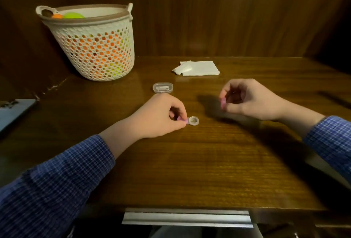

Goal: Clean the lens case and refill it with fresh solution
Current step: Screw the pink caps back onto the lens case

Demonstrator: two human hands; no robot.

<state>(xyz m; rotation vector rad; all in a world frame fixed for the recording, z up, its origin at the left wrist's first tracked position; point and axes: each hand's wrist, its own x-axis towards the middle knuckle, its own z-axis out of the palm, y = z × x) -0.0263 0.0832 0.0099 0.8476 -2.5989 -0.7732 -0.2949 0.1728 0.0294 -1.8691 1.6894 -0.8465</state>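
The lens case [192,121] lies on the wooden table [190,161]. Its right well is uncovered and clear, and its left end still wears a pink cap. My left hand [161,116] pinches that left end against the table. A second pink cap [223,103] is pinched between the thumb and fingers of my right hand [247,99], which is raised a little to the right of the case.
A small clear plastic box [163,87] lies just behind my left hand. Folded white tissues [197,68] lie further back. A white mesh basket [93,42] with orange and green items stands back left. A grey laptop corner [15,112] is at the left edge.
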